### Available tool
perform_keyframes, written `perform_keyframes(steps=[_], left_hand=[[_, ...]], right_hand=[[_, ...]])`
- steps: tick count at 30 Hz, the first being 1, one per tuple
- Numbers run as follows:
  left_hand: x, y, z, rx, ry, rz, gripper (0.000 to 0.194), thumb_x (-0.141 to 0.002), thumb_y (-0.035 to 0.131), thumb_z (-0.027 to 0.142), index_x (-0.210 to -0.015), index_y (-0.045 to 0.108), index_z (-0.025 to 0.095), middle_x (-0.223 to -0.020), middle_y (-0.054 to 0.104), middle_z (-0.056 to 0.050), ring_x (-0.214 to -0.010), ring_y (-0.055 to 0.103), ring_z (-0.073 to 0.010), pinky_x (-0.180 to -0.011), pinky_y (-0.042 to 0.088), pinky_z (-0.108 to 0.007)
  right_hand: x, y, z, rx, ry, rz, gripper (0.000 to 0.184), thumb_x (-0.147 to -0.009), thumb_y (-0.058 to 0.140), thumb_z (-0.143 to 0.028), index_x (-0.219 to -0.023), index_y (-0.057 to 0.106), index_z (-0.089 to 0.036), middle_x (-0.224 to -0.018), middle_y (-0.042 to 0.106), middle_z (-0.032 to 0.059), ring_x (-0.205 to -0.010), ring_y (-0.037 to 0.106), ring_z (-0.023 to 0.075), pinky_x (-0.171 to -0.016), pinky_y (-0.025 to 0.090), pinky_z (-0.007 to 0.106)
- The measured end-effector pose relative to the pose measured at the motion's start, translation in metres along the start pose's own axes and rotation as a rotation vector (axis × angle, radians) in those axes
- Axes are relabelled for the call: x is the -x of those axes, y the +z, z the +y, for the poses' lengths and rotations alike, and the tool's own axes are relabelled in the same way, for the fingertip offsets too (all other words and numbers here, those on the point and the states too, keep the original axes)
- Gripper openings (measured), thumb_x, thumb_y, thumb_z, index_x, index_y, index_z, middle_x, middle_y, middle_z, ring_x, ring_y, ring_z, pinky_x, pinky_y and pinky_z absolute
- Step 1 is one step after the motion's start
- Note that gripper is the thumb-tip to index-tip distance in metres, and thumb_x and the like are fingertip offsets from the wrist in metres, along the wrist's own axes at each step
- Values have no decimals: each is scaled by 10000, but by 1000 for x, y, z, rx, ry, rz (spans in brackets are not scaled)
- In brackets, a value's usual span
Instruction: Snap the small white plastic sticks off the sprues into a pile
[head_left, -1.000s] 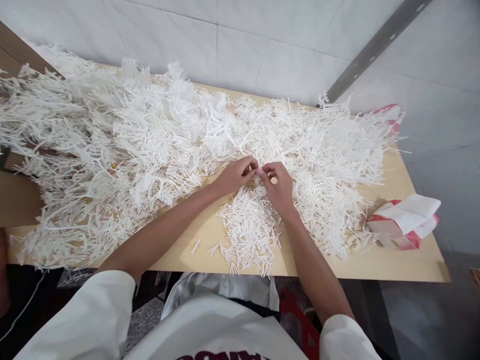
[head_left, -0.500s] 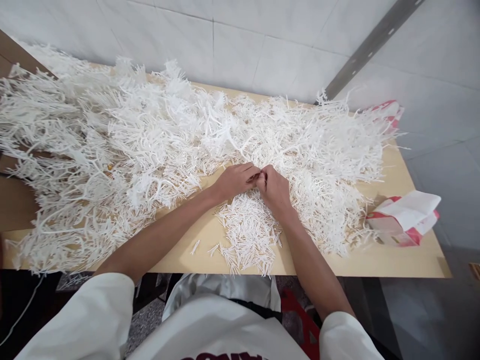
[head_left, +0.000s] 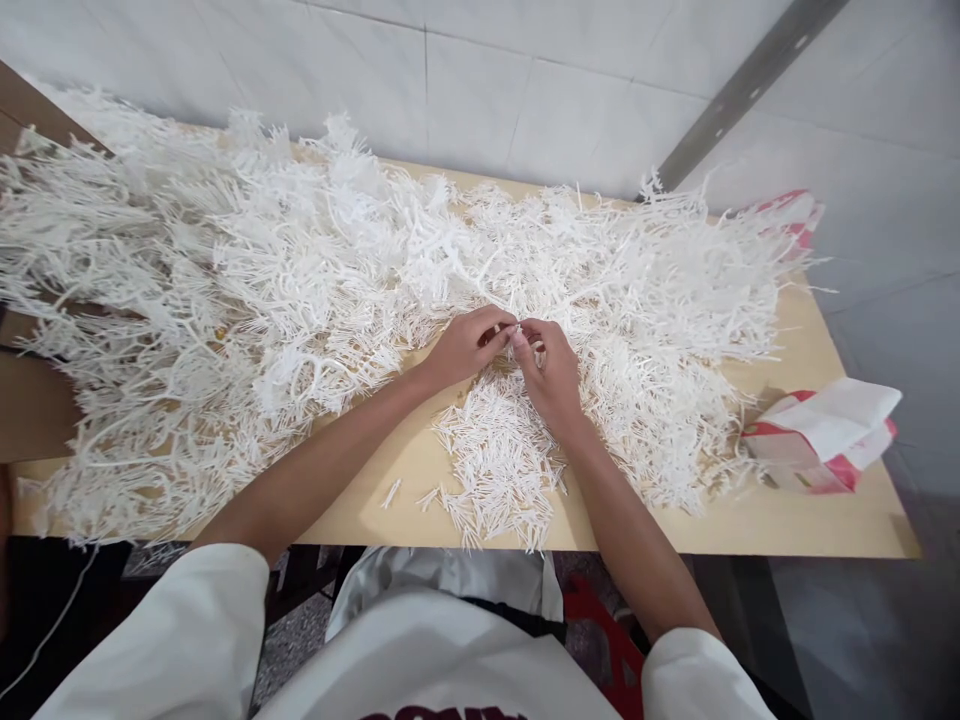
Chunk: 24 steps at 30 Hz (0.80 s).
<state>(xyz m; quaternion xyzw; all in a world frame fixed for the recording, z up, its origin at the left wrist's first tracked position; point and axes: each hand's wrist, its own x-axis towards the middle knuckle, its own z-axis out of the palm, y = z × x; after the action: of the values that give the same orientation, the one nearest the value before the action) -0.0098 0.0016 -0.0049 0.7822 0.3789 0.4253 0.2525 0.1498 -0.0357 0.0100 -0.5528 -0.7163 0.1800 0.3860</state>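
My left hand (head_left: 471, 348) and my right hand (head_left: 550, 370) meet at the fingertips above the table's middle. Both are pinched on a small white plastic piece (head_left: 516, 331), mostly hidden by the fingers. Below them lies a heap of short white plastic sticks (head_left: 499, 465), with a few loose ones to its left. Behind and on both sides spreads a large mass of branched white plastic pieces (head_left: 322, 250), tangled together.
The wooden table (head_left: 405, 470) stands against a tiled wall (head_left: 480, 90). A red and white paper bag (head_left: 821, 435) sits at the right, another (head_left: 802, 220) behind it. Cardboard (head_left: 34, 410) stands at the left edge. A red stool (head_left: 600, 625) shows below.
My hands have risen slightly and their fingers have straightened, with fingertips still together. The view has shifted a little. The heaps look the same.
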Motion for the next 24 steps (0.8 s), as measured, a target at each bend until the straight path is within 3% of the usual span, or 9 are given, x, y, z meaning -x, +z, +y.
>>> perform_keyframes(steps=[8,13,17,20,23,24], left_hand=[[3,2,0,-96,49,-13,206,-949,450,323,-972,611,198,-922,680,-37,-835,611,-114,-758,455,-261],[6,4,1,-175,68,9,186,-933,451,291,-942,604,186,-878,661,-24,-764,582,-101,-699,428,-240],[8,7,2,-349,105,-16,151,-888,460,235,-830,588,180,-794,622,-15,-671,518,-102,-601,359,-249],[5,5,1,-356,13,37,147,-867,456,204,-762,554,178,-740,580,-7,-621,465,-97,-576,324,-257],[1,0,-2,-190,-178,176,126,-832,496,185,-707,511,177,-656,525,18,-585,432,-87,-572,333,-250],[0,-1,-2,-123,-204,172,122,-837,500,194,-717,514,178,-639,518,24,-576,431,-84,-570,341,-245]], right_hand=[[-3,-8,10,-2,4,-137,297,-929,435,-510,-1068,543,-271,-953,665,27,-867,621,163,-753,478,322],[-6,-11,12,116,-115,-184,259,-972,370,-415,-899,540,-234,-858,613,21,-775,561,142,-706,435,293],[-5,-9,10,273,-209,-160,206,-931,425,-287,-741,469,-222,-739,541,9,-687,480,141,-647,382,289],[0,-5,8,346,-280,-61,218,-885,439,-212,-668,423,-224,-655,497,-2,-630,428,134,-627,354,289],[5,0,6,315,-288,1,230,-898,434,-228,-669,436,-219,-646,497,-7,-611,425,119,-597,338,277],[5,1,5,291,-252,9,236,-907,447,-264,-676,445,-217,-655,504,-9,-610,431,114,-591,337,274]])
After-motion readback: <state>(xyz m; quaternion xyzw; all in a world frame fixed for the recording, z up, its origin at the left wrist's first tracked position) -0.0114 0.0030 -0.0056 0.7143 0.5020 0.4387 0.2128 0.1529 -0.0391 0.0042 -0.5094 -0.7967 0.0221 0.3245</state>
